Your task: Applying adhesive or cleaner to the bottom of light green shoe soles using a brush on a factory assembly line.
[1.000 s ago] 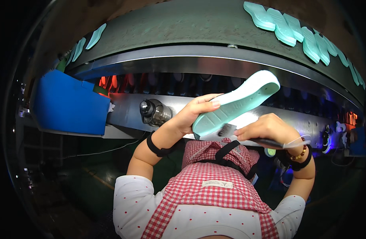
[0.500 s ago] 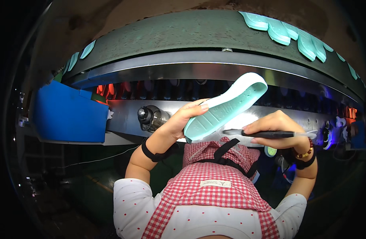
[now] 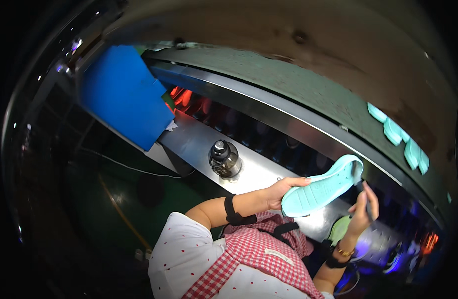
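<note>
A pale turquoise shoe sole [image 3: 319, 193] is tilted above the metal ledge, its hollow inner side facing up. My left hand [image 3: 283, 192] grips it by the edge near its lower left end, thumb on top. My right hand [image 3: 364, 209] is closed around a slim dark-handled brush [image 3: 370, 208]. The brush's blurred greyish tip lies at the inner wall of the sole's far right end, and seems to touch it.
A clear bottle with a black lid [image 3: 225, 160] stands on the metal ledge [image 3: 189, 133], left of my hands. Beyond runs a green belt [image 3: 288, 74] carrying several turquoise soles [image 3: 392, 131]. A blue box [image 3: 122, 94] is at left; a light green round thing [image 3: 340, 229] lies by my right forearm.
My view has turned, so the ledge and belt now slant. The brush has gone from beside the sole's near end to inside its far end. My left hand still holds the sole.
</note>
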`<state>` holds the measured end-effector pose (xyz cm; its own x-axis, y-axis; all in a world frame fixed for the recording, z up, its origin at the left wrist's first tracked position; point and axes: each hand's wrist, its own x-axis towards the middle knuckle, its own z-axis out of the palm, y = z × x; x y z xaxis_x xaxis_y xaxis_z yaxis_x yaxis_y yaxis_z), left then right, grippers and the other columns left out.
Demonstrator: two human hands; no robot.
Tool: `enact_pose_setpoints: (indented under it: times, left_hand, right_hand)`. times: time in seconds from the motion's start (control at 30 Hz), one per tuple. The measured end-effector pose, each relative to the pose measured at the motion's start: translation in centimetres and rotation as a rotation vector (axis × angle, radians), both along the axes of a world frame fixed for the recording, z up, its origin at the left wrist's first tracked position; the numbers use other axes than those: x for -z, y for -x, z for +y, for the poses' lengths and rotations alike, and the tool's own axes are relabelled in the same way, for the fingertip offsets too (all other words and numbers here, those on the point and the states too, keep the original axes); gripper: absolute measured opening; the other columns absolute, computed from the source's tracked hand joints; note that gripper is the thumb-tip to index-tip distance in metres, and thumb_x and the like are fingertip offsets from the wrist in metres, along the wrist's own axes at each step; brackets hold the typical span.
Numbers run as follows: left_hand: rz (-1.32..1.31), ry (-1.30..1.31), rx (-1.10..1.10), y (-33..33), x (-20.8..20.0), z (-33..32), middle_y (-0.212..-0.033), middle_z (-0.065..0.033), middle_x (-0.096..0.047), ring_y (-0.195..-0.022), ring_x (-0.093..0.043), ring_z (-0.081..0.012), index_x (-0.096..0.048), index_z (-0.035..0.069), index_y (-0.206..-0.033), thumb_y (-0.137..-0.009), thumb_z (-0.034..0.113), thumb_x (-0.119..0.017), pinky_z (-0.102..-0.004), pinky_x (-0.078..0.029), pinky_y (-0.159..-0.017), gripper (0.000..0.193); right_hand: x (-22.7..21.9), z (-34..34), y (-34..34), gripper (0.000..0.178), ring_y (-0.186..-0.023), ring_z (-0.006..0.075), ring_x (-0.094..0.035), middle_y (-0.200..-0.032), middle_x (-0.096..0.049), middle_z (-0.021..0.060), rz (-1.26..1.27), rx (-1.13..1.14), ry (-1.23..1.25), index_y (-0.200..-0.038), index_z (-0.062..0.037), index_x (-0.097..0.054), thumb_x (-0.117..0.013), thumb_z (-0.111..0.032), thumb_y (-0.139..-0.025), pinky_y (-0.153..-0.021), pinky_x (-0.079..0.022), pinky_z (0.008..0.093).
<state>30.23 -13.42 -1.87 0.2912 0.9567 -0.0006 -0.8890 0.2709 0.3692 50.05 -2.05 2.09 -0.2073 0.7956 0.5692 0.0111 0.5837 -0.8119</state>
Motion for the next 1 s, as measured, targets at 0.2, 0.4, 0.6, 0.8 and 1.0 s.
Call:
enact_pose_setpoints:
  times: [0.2,0.4,0.6,0.8,1.0]
  left_hand:
    - [0.160,-0.140,-0.251,3.3,-2.4,-1.1,-0.120,-0.0184,-0.048,-0.104,-0.052,-0.0326,-0.032,0.003,-0.130,-0.087,0.030,-0.042,-0.0502,-0.043,-0.086,0.052]
    - [0.094,-0.508,-0.651,13.1,-9.8,-0.3,-0.120,-0.0174,-0.047,-0.103,-0.051,-0.0362,-0.037,0.001,-0.124,-0.087,0.043,-0.034,-0.0556,-0.041,-0.085,0.056]
    - [-0.077,-0.142,-1.257,23.5,-8.2,6.3,-0.076,-0.0045,-0.051,-0.073,-0.053,-0.0198,-0.048,0.010,-0.083,-0.082,0.047,-0.043,-0.0363,-0.046,-0.070,0.037]
    - [1.975,-0.141,-1.477,14.2,-7.6,9.5,-0.107,-0.0155,-0.052,-0.106,-0.046,-0.0310,-0.058,0.003,-0.097,-0.071,0.023,-0.057,-0.0385,-0.038,-0.090,0.033]
    - [2.399,0.186,-0.885,12.7,-8.8,8.8,-0.134,-0.0215,-0.031,-0.127,-0.025,-0.0317,-0.039,-0.001,-0.125,-0.082,0.043,-0.043,-0.0436,-0.014,-0.105,0.062]
  right_hand:
    - [1.3,-3.3,-2.1,0.029,-0.042,0.0099,-0.047,-0.097,-0.059,0.0225,0.153,-0.682,0.047,-0.095,0.0044,-0.057,-0.061,-0.017,-0.076,-0.041,-0.036,0.0181]
    - [4.4,-1.4,-2.8,0.028,-0.042,0.0067,-0.038,-0.110,-0.053,0.0242,0.596,-0.517,0.368,-0.106,0.0042,-0.047,-0.048,-0.015,-0.087,-0.041,-0.032,0.0164]
    - [6.3,-1.9,-3.1,0.029,-0.047,0.0074,-0.043,-0.111,-0.052,0.0226,0.536,-0.422,0.547,-0.111,0.0046,-0.045,-0.044,-0.014,-0.089,-0.045,-0.036,0.0184]
    - [9.5,-0.5,-2.8,0.032,-0.049,0.0055,-0.041,-0.113,-0.053,0.0185,0.433,-0.433,0.673,-0.116,0.0031,-0.044,-0.042,-0.014,-0.090,-0.046,-0.036,0.0182]
    - [9.7,-0.8,2.0,0.032,-0.050,0.0053,-0.042,-0.112,-0.054,0.0173,0.309,-0.388,0.825,-0.117,0.0025,-0.044,-0.042,-0.014,-0.090,-0.047,-0.036,0.0181]
